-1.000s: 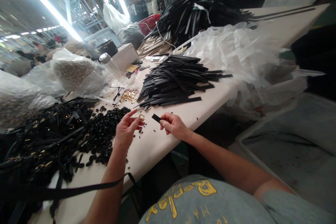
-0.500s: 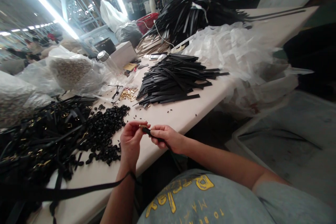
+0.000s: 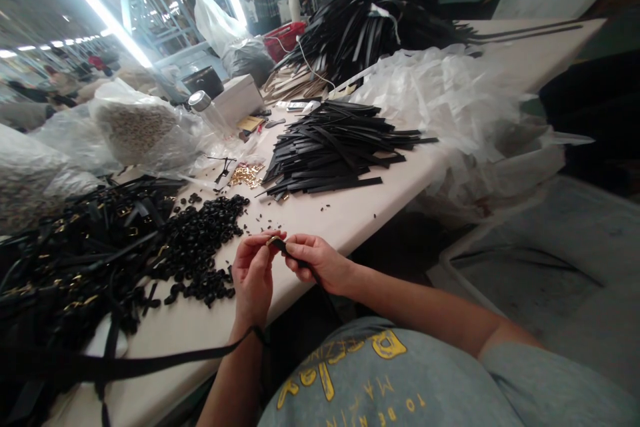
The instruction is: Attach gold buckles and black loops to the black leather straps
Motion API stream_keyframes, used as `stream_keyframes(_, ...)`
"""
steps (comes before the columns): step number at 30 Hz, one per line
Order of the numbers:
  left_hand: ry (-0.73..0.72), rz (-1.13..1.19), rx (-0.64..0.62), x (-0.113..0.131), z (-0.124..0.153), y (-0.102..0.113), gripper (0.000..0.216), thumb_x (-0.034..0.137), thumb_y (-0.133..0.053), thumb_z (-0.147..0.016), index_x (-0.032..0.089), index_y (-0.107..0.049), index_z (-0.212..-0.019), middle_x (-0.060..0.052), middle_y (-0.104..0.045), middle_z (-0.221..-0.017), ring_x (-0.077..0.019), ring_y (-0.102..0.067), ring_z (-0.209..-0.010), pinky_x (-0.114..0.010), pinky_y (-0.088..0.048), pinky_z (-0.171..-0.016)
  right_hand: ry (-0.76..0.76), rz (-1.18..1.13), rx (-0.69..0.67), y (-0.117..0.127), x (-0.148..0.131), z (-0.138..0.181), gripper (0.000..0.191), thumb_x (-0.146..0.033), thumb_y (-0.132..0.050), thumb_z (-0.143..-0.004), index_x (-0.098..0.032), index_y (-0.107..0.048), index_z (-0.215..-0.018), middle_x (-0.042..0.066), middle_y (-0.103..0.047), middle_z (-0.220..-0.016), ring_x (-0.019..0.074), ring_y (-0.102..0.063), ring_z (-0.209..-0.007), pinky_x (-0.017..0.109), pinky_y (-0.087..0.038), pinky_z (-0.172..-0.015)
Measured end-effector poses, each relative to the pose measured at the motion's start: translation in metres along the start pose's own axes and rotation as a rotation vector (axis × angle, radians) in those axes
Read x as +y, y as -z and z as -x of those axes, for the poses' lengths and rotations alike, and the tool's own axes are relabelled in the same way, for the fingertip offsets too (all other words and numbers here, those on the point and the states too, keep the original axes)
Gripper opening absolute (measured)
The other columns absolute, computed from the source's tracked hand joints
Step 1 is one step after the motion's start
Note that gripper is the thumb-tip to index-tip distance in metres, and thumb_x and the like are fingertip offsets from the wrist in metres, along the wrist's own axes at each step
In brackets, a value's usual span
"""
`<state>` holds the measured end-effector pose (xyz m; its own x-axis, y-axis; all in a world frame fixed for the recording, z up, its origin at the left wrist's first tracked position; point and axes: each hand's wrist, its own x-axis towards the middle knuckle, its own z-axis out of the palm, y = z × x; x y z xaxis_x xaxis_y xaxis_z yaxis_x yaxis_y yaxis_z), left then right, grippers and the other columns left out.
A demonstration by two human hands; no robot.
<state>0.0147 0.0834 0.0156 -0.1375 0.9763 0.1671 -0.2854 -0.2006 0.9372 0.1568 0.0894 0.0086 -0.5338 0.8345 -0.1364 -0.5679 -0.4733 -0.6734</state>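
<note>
Between both hands, over the table's front edge, is a black strap [image 3: 281, 245] with a gold-coloured buckle [image 3: 271, 240] at its tip. My left hand [image 3: 254, 273] pinches the buckle end with thumb and fingers. My right hand [image 3: 315, 259] is closed around the strap just behind it, and the strap's tail hangs down below that hand. Left of my hands lies a heap of small black loops [image 3: 207, 240]. Beyond it is a small pile of gold-coloured buckles [image 3: 246, 175]. A stack of flat black strips [image 3: 330, 147] lies farther back.
Finished-looking black straps with buckles [image 3: 85, 247] pile up at the left. Clear bags of small pieces [image 3: 133, 123] stand behind them. White plastic sheeting [image 3: 425, 93] covers the right edge, above a pale bin [image 3: 530, 267]. A large black strip bundle [image 3: 365, 27] lies at the back.
The buckle end has tilted slightly between my fingers, showing more of the strap's face. Both hands stay close together in nearly the same place, and the view has shifted a little.
</note>
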Motion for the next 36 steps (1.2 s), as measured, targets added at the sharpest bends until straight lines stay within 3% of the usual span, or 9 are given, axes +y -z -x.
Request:
stream_keyframes(3, 0.041, 0.062, 0.004, -0.001, 0.001, 0.002, 0.018, 0.037, -0.075, -0.081, 0.02, -0.073, -0.087, -0.006, -0.077, -0.093, -0.0176, -0.072, -0.092, -0.028, -0.057, -0.085, 0.143, 0.232, 0.029, 0.002, -0.003, 0.001, 0.04, -0.052, -0.072, -0.078, -0.016, -0.056, -0.077, -0.005, -0.059, -0.061, 0.0029, -0.043, -0.041, 0.016, -0.03, -0.04)
stream_keyframes(7, 0.176, 0.058, 0.044, -0.004, 0.001, 0.003, 0.022, 0.031, -0.083, -0.073, 0.022, -0.074, -0.09, -0.003, -0.076, -0.091, -0.0145, -0.072, -0.085, -0.025, -0.057, -0.08, 0.267, 0.458, 0.053, 0.007, -0.006, 0.001, 0.032, -0.048, -0.065, -0.085, -0.016, -0.059, -0.084, -0.004, -0.059, -0.062, 0.005, -0.046, -0.044, 0.017, -0.035, -0.042)
stream_keyframes(13, 0.352, 0.022, -0.053, -0.003, 0.005, 0.005, 0.025, 0.035, -0.085, -0.07, 0.021, -0.075, -0.089, -0.003, -0.075, -0.091, -0.0146, -0.069, -0.076, -0.03, -0.058, -0.075, 0.36, 0.706, 0.091, 0.015, -0.01, 0.0, 0.022, -0.037, -0.062, -0.087, -0.016, -0.063, -0.086, -0.003, -0.06, -0.064, 0.006, -0.05, -0.047, 0.018, -0.042, -0.047)
stream_keyframes(19, 0.292, -0.105, -0.047, 0.003, 0.004, 0.007, 0.024, 0.027, -0.088, -0.065, 0.02, -0.074, -0.083, 0.0, -0.072, -0.081, -0.0092, -0.06, -0.067, -0.02, -0.052, -0.067, 0.354, 0.777, 0.08, 0.017, -0.014, 0.003, 0.023, -0.039, -0.065, -0.088, -0.017, -0.064, -0.083, -0.003, -0.06, -0.063, 0.0069, -0.049, -0.048, 0.02, -0.04, -0.05)
stream_keyframes(24, 0.271, -0.17, -0.108, 0.006, 0.006, 0.009, 0.021, 0.027, -0.084, -0.069, 0.02, -0.074, -0.087, -0.003, -0.071, -0.085, -0.0117, -0.06, -0.071, -0.022, -0.051, -0.067, 0.409, 0.879, 0.064, 0.018, -0.021, 0.006, 0.019, -0.034, -0.067, -0.087, -0.017, -0.065, -0.079, -0.003, -0.06, -0.063, 0.0086, -0.048, -0.055, 0.021, -0.038, -0.055)
stream_keyframes(31, 0.266, -0.181, -0.089, 0.005, 0.006, 0.005, 0.018, 0.03, -0.083, -0.07, 0.019, -0.075, -0.081, 0.0, -0.066, -0.072, -0.0092, -0.053, -0.062, -0.02, -0.046, -0.06, 0.552, 1.192, 0.07, 0.017, -0.024, 0.007, 0.01, -0.024, -0.063, -0.086, -0.017, -0.067, -0.079, -0.002, -0.062, -0.069, 0.009, -0.051, -0.06, 0.021, -0.035, -0.06)
stream_keyframes(36, 0.254, -0.148, -0.049, 0.006, 0.004, 0.006, 0.018, 0.03, -0.085, -0.067, 0.018, -0.075, -0.077, -0.001, -0.067, -0.076, -0.0078, -0.053, -0.062, -0.019, -0.047, -0.062, 0.516, 1.24, 0.04, 0.017, -0.026, 0.009, 0.009, -0.023, -0.062, -0.087, -0.017, -0.067, -0.081, -0.002, -0.062, -0.07, 0.0095, -0.051, -0.062, 0.021, -0.034, -0.061)
